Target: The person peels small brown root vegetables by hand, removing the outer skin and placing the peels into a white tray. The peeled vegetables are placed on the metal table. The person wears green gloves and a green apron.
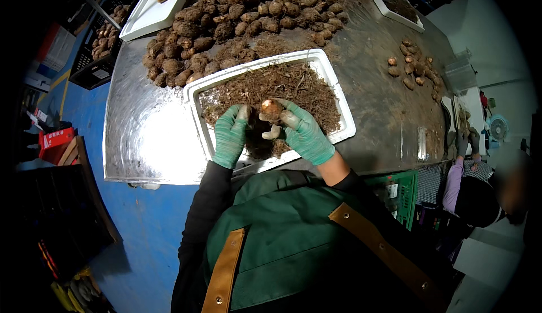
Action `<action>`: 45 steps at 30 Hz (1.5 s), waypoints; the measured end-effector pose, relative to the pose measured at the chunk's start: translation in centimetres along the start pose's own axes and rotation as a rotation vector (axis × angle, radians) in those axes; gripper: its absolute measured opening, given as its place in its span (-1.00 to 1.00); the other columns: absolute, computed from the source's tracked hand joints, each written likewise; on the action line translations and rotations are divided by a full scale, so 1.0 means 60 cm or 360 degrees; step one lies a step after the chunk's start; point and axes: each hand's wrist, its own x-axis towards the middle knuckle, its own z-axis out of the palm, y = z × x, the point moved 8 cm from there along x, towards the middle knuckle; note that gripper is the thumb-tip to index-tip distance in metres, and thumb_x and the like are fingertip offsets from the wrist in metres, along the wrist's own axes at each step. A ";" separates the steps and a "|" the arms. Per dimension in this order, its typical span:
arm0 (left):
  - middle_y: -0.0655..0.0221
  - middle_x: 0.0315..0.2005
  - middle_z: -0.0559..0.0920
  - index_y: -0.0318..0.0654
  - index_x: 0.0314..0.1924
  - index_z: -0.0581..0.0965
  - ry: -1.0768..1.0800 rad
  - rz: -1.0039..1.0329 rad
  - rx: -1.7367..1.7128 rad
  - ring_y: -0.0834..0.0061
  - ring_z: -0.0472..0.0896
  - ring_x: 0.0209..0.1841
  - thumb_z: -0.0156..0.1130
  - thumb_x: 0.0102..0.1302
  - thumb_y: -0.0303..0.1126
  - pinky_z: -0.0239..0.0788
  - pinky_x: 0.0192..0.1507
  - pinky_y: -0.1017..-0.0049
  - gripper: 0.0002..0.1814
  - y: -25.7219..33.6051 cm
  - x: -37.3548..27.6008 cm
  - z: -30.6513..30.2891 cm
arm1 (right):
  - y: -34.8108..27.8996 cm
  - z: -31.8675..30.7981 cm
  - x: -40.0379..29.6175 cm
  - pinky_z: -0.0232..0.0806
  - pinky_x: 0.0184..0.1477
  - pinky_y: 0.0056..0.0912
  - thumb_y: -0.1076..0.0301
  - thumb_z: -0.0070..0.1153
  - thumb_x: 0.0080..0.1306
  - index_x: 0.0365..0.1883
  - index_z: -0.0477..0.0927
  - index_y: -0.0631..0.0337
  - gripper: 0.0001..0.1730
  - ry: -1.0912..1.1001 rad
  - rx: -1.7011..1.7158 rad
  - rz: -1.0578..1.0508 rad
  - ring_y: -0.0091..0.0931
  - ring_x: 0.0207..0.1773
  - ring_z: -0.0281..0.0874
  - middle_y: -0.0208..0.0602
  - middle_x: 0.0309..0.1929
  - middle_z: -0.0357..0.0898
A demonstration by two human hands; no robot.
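Observation:
My right hand (305,131), in a green knit glove with pale coated fingertips, grips a small brown taro corm (271,109) with a pale orange end. A matching glove covers my left hand (232,134), just left of the corm and apart from it. Its thumb is raised and its other fingers are mostly hidden, so whether it pinches anything is unclear. Both hands are above a white foam tray (345,120) filled with loose brown root fibres and husk (292,82). A dark clump lies beneath my hands at the tray's near side.
A large heap of hairy taro corms (254,14) covers the metal table (144,131) beyond the tray. Cleaned corms (413,65) lie at right. Other foam trays (156,10) stand at the far corners. A green crate (402,198) and a co-worker (470,186) are at right.

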 end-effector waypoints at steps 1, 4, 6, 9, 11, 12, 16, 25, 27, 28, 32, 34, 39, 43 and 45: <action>0.40 -0.36 0.58 -0.39 -0.10 0.51 -0.0131 0.0065 -0.0069 0.66 0.49 -0.31 0.12 0.34 -0.23 0.33 -0.25 0.63 -0.67 0.012 0.002 0.008 | 0.002 -0.005 0.000 0.46 -0.04 -0.32 0.30 -0.02 0.35 0.20 0.26 0.38 -0.48 0.0046 -0.0032 0.0001 -0.51 -0.24 0.53 -0.21 -0.01 0.48; 0.27 -0.15 0.57 -0.40 0.07 0.43 -0.0219 0.0175 0.0197 0.54 0.52 -0.11 0.22 0.26 -0.21 0.37 -0.05 0.56 -0.51 0.040 -0.014 0.037 | 0.001 -0.013 0.007 0.41 -0.09 -0.52 0.36 0.06 0.31 0.18 0.30 0.37 -0.49 0.0240 -0.0314 -0.0059 -0.60 -0.16 0.48 -0.30 -0.06 0.50; 0.26 -0.13 0.56 -0.39 0.12 0.39 -0.0231 0.0123 0.0092 0.54 0.50 -0.08 0.24 0.24 -0.29 0.37 -0.03 0.52 -0.50 0.039 -0.019 0.040 | -0.006 -0.015 0.003 0.37 -0.10 -0.58 0.35 0.07 0.31 0.17 0.33 0.36 -0.51 0.0281 -0.0562 -0.0049 -0.64 -0.14 0.44 -0.34 -0.05 0.49; 0.25 -0.08 0.54 -0.39 0.14 0.37 -0.0221 0.0146 -0.0008 0.55 0.48 -0.04 0.22 0.26 -0.32 0.35 0.00 0.53 -0.50 0.040 -0.022 0.037 | -0.024 -0.009 -0.003 0.32 -0.11 -0.64 0.36 0.06 0.32 0.14 0.39 0.32 -0.56 0.0318 -0.0867 -0.0102 -0.68 -0.14 0.40 -0.38 -0.03 0.49; 0.25 -0.04 0.52 -0.39 0.15 0.36 -0.0256 0.0149 -0.0002 0.55 0.46 -0.01 0.21 0.27 -0.33 0.34 0.03 0.54 -0.50 0.041 -0.025 0.042 | -0.039 -0.007 -0.003 0.31 -0.11 -0.64 0.37 0.05 0.32 0.14 0.40 0.32 -0.57 0.0298 -0.0905 -0.0199 -0.67 -0.13 0.40 -0.38 -0.02 0.49; 0.24 -0.01 0.50 -0.39 0.15 0.35 -0.0302 0.0144 0.0037 0.56 0.45 0.01 0.21 0.27 -0.34 0.33 0.04 0.54 -0.50 0.047 -0.029 0.045 | -0.045 -0.005 -0.001 0.34 -0.08 -0.62 0.39 0.05 0.31 0.12 0.42 0.32 -0.59 0.0322 -0.0836 -0.0217 -0.65 -0.10 0.43 -0.35 -0.01 0.50; 0.20 0.06 0.47 -0.41 0.23 0.29 -0.0437 0.0192 0.0126 0.51 0.43 0.08 0.26 0.22 -0.38 0.30 0.08 0.52 -0.39 0.055 -0.041 0.059 | -0.054 0.004 0.008 0.38 -0.01 -0.55 0.46 0.08 0.26 0.08 0.45 0.32 -0.60 0.0067 -0.0937 -0.0039 -0.60 -0.05 0.48 -0.30 -0.05 0.53; 0.20 0.04 0.50 -0.44 0.24 0.26 -0.0263 0.0395 0.0467 0.47 0.48 0.05 0.22 0.25 -0.44 0.32 0.09 0.50 -0.41 0.020 -0.074 0.054 | -0.053 0.010 -0.003 0.38 -0.24 -0.58 0.40 0.21 0.14 -0.14 0.56 0.34 -0.69 0.0171 -0.1326 -0.0015 -0.63 -0.29 0.47 -0.32 -0.26 0.55; 0.14 -0.01 0.54 -0.49 0.21 0.29 -0.0197 0.0362 0.0362 0.46 0.52 0.01 0.27 0.21 -0.44 0.36 0.03 0.51 -0.40 0.010 -0.075 0.049 | -0.051 0.013 -0.002 0.38 -0.25 -0.57 0.40 0.20 0.15 -0.18 0.57 0.34 -0.72 0.0212 -0.1455 -0.0026 -0.64 -0.30 0.47 -0.34 -0.29 0.53; 0.14 -0.01 0.54 -0.49 0.21 0.29 -0.0189 0.0357 0.0334 0.46 0.52 0.01 0.27 0.20 -0.44 0.36 0.03 0.51 -0.40 0.007 -0.075 0.047 | -0.055 0.021 -0.003 0.38 -0.29 -0.49 0.34 0.23 0.12 -0.27 0.57 0.34 -0.73 0.0250 -0.1388 -0.0167 -0.55 -0.34 0.48 -0.30 -0.31 0.52; 0.17 -0.02 0.55 -0.51 0.20 0.31 -0.0247 0.0346 0.0303 0.49 0.52 -0.01 0.28 0.19 -0.43 0.35 0.02 0.54 -0.40 -0.004 -0.072 0.050 | -0.049 0.019 -0.003 0.33 -0.29 -0.41 0.29 0.22 0.13 -0.30 0.57 0.31 -0.73 0.0399 -0.1947 -0.0413 -0.50 -0.41 0.46 -0.28 -0.40 0.52; 0.18 -0.03 0.55 -0.50 0.19 0.31 -0.0251 0.0290 0.0329 0.51 0.51 -0.02 0.28 0.20 -0.42 0.34 0.01 0.54 -0.40 -0.017 -0.065 0.050 | -0.036 0.005 0.006 0.31 -0.33 -0.40 0.23 0.18 0.18 -0.32 0.58 0.32 -0.71 0.0514 -0.1993 -0.0368 -0.51 -0.44 0.44 -0.32 -0.46 0.51; 0.19 -0.01 0.53 -0.46 0.21 0.30 -0.0221 0.0162 0.0146 0.50 0.48 0.01 0.26 0.23 -0.41 0.32 0.05 0.53 -0.41 -0.004 -0.049 0.052 | -0.026 -0.053 0.018 0.36 -0.37 -0.40 0.08 -0.02 0.34 -0.23 0.57 0.30 -0.60 0.0470 -0.1059 0.0031 -0.57 -0.49 0.43 -0.36 -0.45 0.57; 0.16 0.05 0.49 -0.45 0.22 0.29 -0.0185 0.0255 0.0245 0.44 0.47 0.06 0.26 0.23 -0.41 0.32 0.08 0.49 -0.40 0.003 -0.036 0.039 | -0.050 -0.030 0.002 0.31 -0.39 -0.63 0.21 0.09 0.28 -0.13 0.57 0.29 -0.67 0.0467 -0.1254 -0.0403 -0.71 -0.50 0.36 -0.42 -0.38 0.53; 0.14 0.08 0.47 -0.45 0.22 0.28 -0.0240 0.0317 0.0289 0.41 0.45 0.10 0.26 0.23 -0.40 0.32 0.10 0.48 -0.40 0.000 -0.033 0.044 | -0.058 -0.010 0.000 0.33 -0.37 -0.62 0.27 0.12 0.26 -0.14 0.56 0.29 -0.70 0.0390 -0.1436 -0.0597 -0.70 -0.49 0.37 -0.44 -0.35 0.51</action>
